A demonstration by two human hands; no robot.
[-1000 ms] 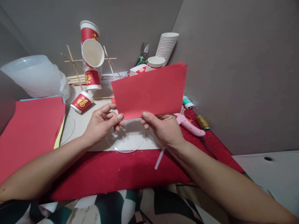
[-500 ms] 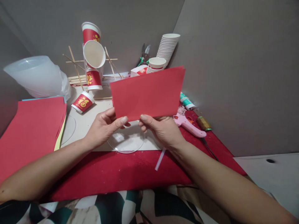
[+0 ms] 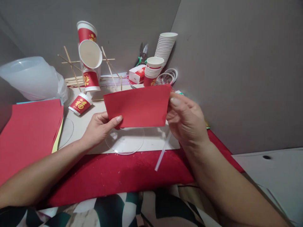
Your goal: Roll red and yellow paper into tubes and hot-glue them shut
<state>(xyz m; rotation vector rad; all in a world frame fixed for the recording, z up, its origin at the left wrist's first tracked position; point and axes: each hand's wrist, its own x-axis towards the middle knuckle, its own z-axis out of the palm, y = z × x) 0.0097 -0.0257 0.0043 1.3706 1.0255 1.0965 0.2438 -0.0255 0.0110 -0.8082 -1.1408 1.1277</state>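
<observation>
A folded sheet of red paper [image 3: 137, 107] is held up above the white board, tilted toward me. My left hand [image 3: 99, 127] pinches its lower left corner, thumb on the near face. At the right edge, my right hand [image 3: 187, 116] has its fingers bent around the upper corner; part of its grip is hidden behind the thumb. Beneath the paper lies a clear round plastic disc [image 3: 126, 146]. A translucent glue stick [image 3: 161, 157] lies across the board's front edge.
Red paper sheets [image 3: 30, 132] lie on the left beside a plastic bag [image 3: 35, 77]. Behind stand joined paper cups [image 3: 91, 80] with wooden sticks [image 3: 73, 82], a small red-and-white box [image 3: 137, 74], pruning shears [image 3: 143, 56] and stacked cups [image 3: 165, 47]. A red cloth [image 3: 113, 173] covers the table.
My right hand has moved from the paper's bottom edge up to its right edge. The paper has come lower in view. My left hand still holds its lower left corner.
</observation>
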